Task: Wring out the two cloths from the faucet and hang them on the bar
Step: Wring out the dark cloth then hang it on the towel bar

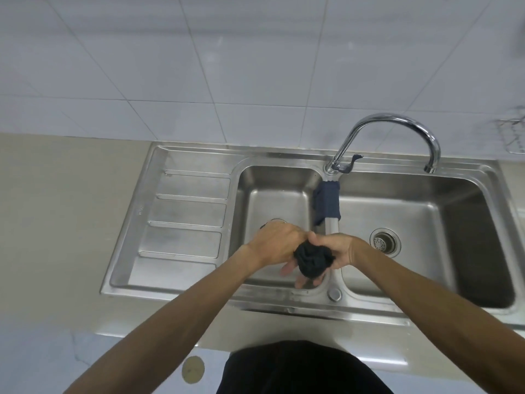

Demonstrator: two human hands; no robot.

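Observation:
A dark cloth (313, 261), bunched into a ball, sits between both hands over the small left basin. My left hand (277, 243) grips it from the left, fingers curled under it. My right hand (339, 248) grips it from the right. A second, navy cloth (326, 202) hangs draped over the divider between the two basins, just below the base of the chrome faucet (397, 129). No water runs from the spout.
The steel double sink (284, 156) has a ribbed drainboard (184, 220) on the left and a large right basin with a strainer drain (384, 242). A wire rack (512, 135) hangs at the right edge on the white tiled wall. Beige countertop lies to the left.

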